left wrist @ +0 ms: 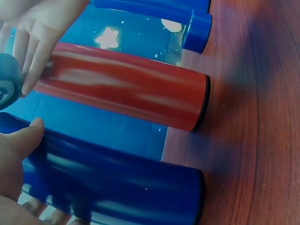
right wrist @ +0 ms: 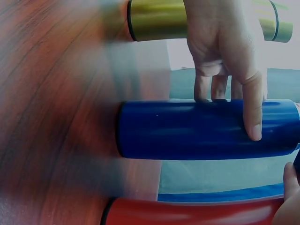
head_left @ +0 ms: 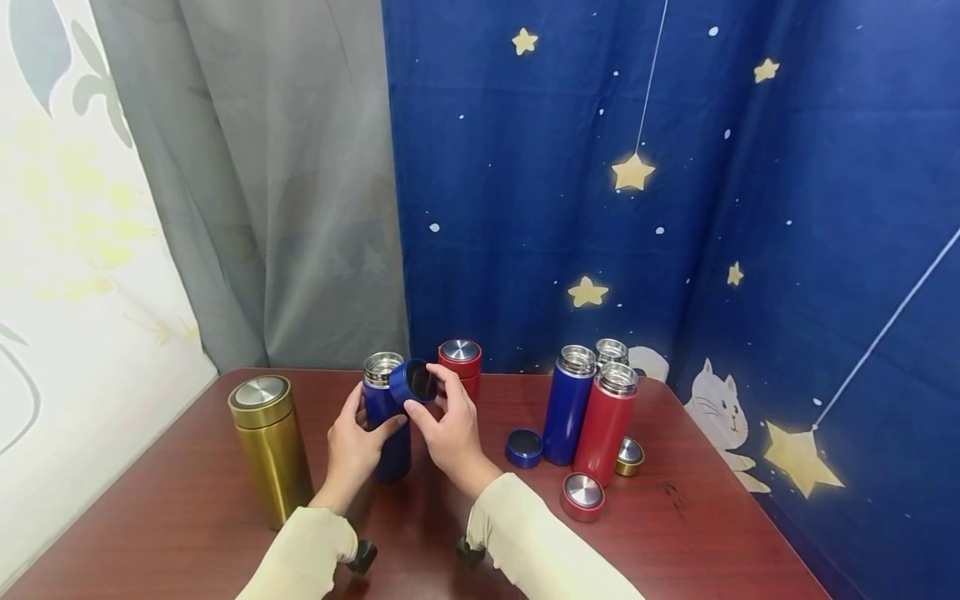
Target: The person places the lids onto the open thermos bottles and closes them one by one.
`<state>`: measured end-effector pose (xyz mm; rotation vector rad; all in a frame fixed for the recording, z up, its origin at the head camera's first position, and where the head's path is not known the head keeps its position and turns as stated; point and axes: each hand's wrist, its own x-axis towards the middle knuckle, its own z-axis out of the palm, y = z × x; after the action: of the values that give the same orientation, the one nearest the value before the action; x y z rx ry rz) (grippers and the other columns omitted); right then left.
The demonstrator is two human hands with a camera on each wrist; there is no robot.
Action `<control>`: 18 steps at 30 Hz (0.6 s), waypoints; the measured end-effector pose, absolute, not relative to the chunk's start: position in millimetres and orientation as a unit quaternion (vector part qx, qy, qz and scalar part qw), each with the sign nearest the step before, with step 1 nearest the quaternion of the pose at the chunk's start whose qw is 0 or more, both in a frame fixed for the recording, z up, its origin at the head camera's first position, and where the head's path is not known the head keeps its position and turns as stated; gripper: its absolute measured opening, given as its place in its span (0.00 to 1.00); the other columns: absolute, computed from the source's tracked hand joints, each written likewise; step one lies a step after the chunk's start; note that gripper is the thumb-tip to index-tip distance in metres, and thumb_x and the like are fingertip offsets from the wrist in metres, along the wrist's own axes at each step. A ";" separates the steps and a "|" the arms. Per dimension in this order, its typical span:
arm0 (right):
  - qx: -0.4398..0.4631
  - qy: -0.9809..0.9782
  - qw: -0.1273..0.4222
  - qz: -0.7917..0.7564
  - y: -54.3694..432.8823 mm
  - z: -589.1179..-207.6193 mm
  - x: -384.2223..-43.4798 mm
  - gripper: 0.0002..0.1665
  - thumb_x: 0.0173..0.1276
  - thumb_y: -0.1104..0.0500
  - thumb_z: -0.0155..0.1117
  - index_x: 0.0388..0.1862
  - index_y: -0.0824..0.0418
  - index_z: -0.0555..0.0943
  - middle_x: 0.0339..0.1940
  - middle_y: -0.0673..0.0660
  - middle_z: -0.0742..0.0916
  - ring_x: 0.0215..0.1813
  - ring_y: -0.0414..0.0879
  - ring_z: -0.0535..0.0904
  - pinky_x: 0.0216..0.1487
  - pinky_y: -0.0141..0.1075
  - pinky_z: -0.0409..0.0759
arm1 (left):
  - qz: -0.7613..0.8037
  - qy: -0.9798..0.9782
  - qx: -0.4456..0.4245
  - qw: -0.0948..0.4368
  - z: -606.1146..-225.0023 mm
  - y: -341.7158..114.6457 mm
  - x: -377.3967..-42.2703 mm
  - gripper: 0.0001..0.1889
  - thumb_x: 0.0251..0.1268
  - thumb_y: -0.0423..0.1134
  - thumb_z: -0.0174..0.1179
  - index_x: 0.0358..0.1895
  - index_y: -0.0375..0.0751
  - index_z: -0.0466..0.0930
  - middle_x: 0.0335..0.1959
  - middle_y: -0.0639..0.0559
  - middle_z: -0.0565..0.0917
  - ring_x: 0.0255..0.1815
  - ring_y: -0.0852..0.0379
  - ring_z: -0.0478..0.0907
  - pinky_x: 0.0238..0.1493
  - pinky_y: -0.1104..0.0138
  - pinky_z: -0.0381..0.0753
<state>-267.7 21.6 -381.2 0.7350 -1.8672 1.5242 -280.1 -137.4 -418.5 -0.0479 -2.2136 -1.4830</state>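
Note:
My left hand [head_left: 354, 446] grips the upper body of a blue thermos bottle [head_left: 392, 450], which stands upright on the table with its steel mouth uncovered. In the right wrist view the left thumb lies across the front of that blue bottle [right wrist: 187, 129]. My right hand [head_left: 452, 425] pinches a blue lid [head_left: 405, 383] between thumb and fingers. The lid is tilted beside the bottle's mouth, its dark face turned toward the right hand. Just behind the right hand stands a red thermos [head_left: 461, 358] with its lid on; in the left wrist view its red body [left wrist: 126, 86] shows.
A gold lidded thermos [head_left: 273, 450] stands at left. At right are an open blue bottle [head_left: 567, 408], an open red bottle [head_left: 603, 425] and another open one [head_left: 611, 350] behind. Near them lie a blue lid [head_left: 524, 447], a red lid [head_left: 582, 497] and a gold lid [head_left: 629, 456].

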 end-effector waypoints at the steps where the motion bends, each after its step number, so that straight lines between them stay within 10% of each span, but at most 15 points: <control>1: 0.276 -0.705 0.309 0.576 21.2 -381.9 -269.2 0.32 0.62 0.66 0.70 0.64 0.64 0.70 0.56 0.66 0.80 0.53 0.60 0.79 0.54 0.49 0.78 | -0.542 -0.807 -0.019 0.235 -418.4 -137.1 -279.6 0.45 0.53 0.44 0.74 0.74 0.43 0.60 0.58 0.34 0.78 0.56 0.37 0.77 0.58 0.45 0.73; 18: 0.276 -0.723 0.328 0.542 15.7 -366.4 -276.0 0.31 0.64 0.55 0.68 0.65 0.59 0.71 0.60 0.58 0.79 0.61 0.49 0.76 0.58 0.42 0.76 | -0.551 -0.806 -0.039 0.212 -417.7 -133.4 -273.9 0.45 0.53 0.47 0.73 0.74 0.44 0.59 0.60 0.36 0.76 0.59 0.37 0.75 0.59 0.46 0.72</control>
<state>-276.0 15.7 -366.4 0.7218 -1.8925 1.4201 -273.9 -133.4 -417.7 -0.1090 -2.2402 -1.5299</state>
